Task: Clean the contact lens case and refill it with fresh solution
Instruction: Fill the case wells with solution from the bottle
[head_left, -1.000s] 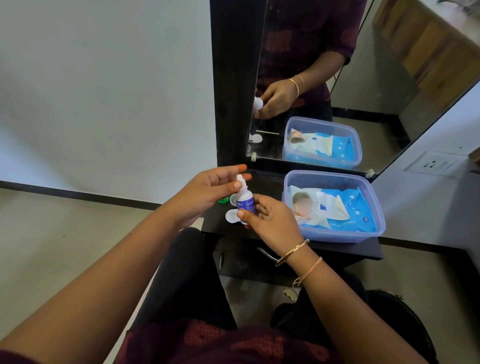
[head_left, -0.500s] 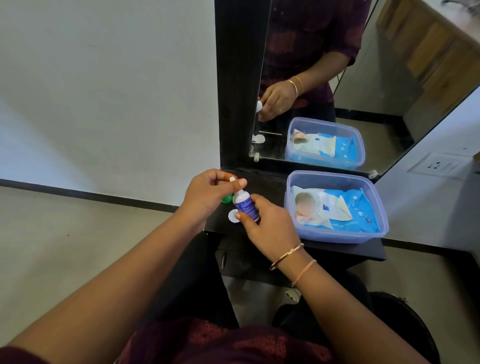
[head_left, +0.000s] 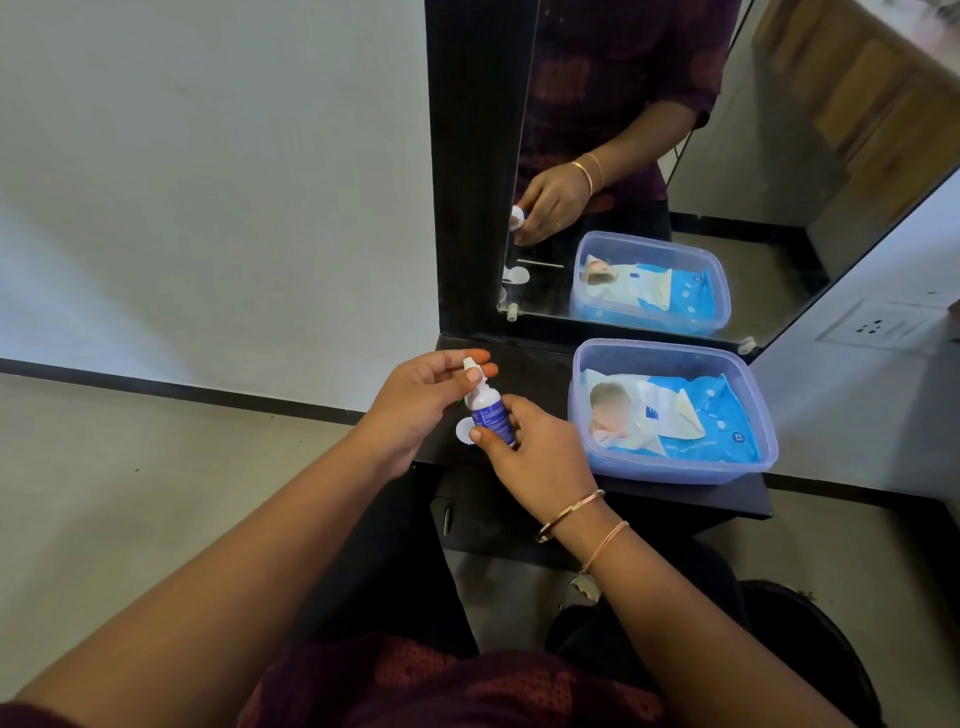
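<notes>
Blue solution bottle (head_left: 488, 415) in right-hand fingers (head_left: 480, 434), left fingers (head_left: 470, 375) pinching its cap (head_left: 471, 370)

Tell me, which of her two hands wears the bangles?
The right hand, the one gripping the solution bottle by its body. Two bangles circle its wrist. The left hand, pinching the bottle's cap, has a bare wrist.

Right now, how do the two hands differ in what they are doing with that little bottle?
The right hand wraps the blue-labelled body of the solution bottle from the side, while the left hand pinches only its white cap between thumb and fingertips. The right hand's wrist carries bangles; the left hand's wrist is bare. Both hands hold the same bottle above the dark shelf.
</notes>
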